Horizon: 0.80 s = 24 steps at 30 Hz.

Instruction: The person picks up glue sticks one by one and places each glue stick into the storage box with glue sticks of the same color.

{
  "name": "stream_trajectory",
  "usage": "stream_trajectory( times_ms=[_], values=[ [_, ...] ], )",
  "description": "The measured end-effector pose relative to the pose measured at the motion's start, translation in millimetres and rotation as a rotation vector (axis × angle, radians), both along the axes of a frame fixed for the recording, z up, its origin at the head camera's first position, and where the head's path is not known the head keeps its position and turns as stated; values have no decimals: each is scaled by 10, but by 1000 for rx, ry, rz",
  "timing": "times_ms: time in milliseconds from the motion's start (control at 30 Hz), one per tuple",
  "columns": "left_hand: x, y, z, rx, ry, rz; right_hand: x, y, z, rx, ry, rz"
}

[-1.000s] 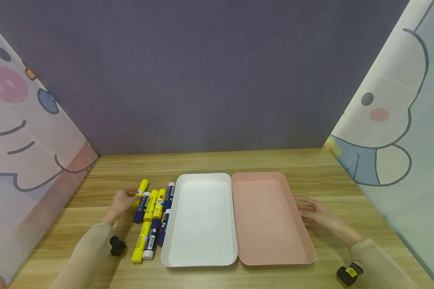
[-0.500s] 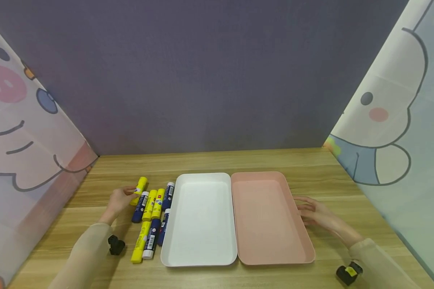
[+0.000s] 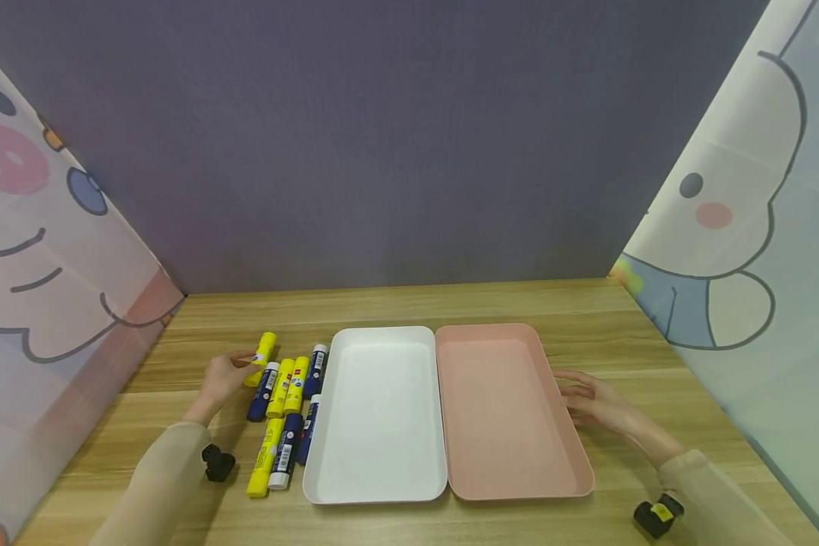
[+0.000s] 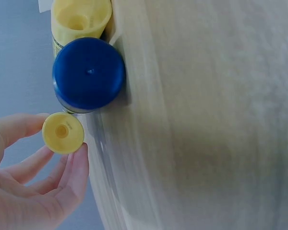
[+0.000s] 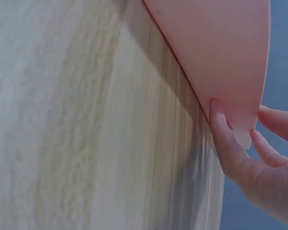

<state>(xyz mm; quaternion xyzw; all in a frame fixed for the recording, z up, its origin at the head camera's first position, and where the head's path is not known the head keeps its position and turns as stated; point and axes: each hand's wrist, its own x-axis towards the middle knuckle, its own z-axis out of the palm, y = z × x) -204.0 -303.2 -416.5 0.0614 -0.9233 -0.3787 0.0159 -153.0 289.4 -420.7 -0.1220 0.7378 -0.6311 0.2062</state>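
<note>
My left hand (image 3: 223, 379) pinches a yellow glue stick (image 3: 265, 346) at the far left of a group of glue sticks. In the left wrist view its round yellow end (image 4: 63, 133) sits between thumb and fingers, right beside the blue end of a navy glue stick (image 4: 89, 74). That navy glue stick (image 3: 263, 393) has a white cap. My right hand (image 3: 597, 400) touches the right side of a pink tray (image 3: 498, 489). In the right wrist view, its fingers (image 5: 223, 132) rest against the tray's outer wall (image 5: 221, 62) and rim, spread rather than curled.
A white tray (image 3: 375, 425) stands against the pink one. Several more glue sticks lie left of it, among them a yellow one (image 3: 266, 457) and a navy one (image 3: 286, 452) nearer the front. A grey panel (image 3: 396, 152) rises behind the wooden table (image 3: 396, 307).
The pinched yellow glue stick has shifted slightly away and to the left with my left hand. The navy and yellow sticks beside it have edged left. The right hand stays on the pink tray.
</note>
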Motion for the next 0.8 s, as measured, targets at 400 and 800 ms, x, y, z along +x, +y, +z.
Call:
stream_trajectory(
  times_ms=[400, 800],
  values=[
    [4, 41, 74, 8, -19, -42, 3, -6, 2, -19, -3, 2],
    [-23, 126, 132, 52, -19, -30, 3, -9, 1, -5, -8, -11]
  ],
)
